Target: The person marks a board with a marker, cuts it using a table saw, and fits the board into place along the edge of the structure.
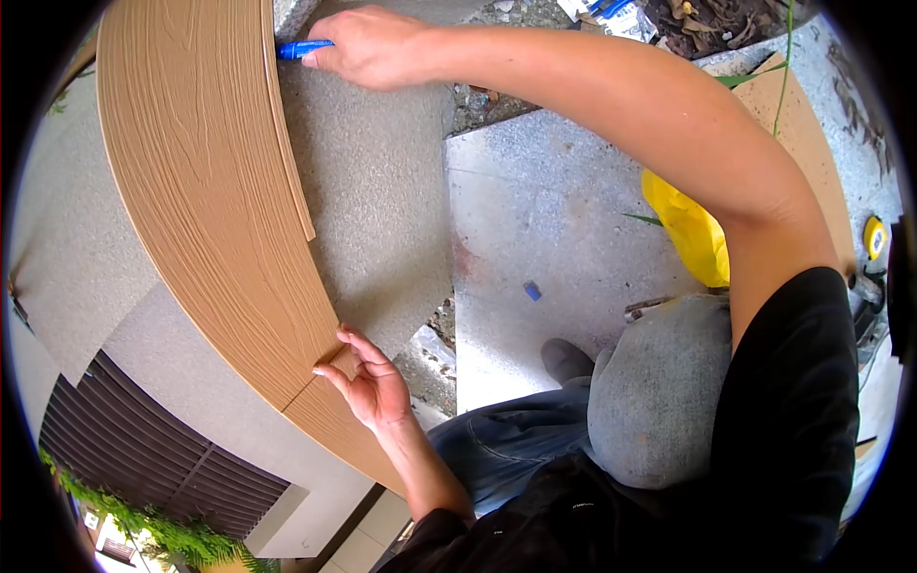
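Note:
A long wood-grain plank (191,162) curves through the left of the view, with a seam near its lower part. Along its inner edge runs a thin matching strip (292,172) that ends partway down. At the top, my right hand (373,48) is closed around a blue marker (304,49), its front end at the strip's edge. My left hand (374,387) rests at the plank's inner edge near the seam, thumb and fingers apart, thumb over the surface. A small blue cap (532,290) lies on the concrete floor, away from both hands.
Under my right arm lies a yellow bag (690,229). A yellow tape measure (875,237) and dark tools (867,289) are at the far right. My bent knee (659,392) and shoe (567,362) are over the slab. Soil with dry leaves (702,24) borders the top.

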Motion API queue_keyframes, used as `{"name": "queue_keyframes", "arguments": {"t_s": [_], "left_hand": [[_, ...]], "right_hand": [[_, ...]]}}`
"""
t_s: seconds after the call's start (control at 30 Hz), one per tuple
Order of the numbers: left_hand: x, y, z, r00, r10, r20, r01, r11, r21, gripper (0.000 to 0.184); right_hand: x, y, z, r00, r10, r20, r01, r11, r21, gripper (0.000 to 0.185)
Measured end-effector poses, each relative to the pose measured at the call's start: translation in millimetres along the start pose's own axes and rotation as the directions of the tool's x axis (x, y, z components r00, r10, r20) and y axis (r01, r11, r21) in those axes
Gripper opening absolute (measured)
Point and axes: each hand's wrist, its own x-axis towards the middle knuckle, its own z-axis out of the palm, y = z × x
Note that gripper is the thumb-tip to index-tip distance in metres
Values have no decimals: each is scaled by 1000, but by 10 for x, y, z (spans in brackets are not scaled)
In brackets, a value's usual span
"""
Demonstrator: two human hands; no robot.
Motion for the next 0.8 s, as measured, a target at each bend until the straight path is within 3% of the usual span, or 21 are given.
{"name": "queue_keyframes", "arguments": {"t_s": [0.37, 0.67, 0.73, 0.8], "left_hand": [[13, 11, -23, 999, 29, 22, -29, 1000, 12, 69], [14, 16, -28, 1000, 20, 24, -20, 1000, 17, 69], [24, 31, -46, 999, 22, 23, -23, 1000, 19, 68], [23, 43, -41, 999, 27, 22, -27, 1000, 15, 68]], "right_hand": [[-121, -59, -125, 996, 82, 24, -83, 995, 47, 40], [-76, 92, -68, 999, 0, -38, 0, 1000, 13, 40], [-68, 165, -29, 991, -74, -114, 85, 992, 93, 40], [-267, 218, -102, 996, -56, -66, 62, 993, 98, 39]]}}
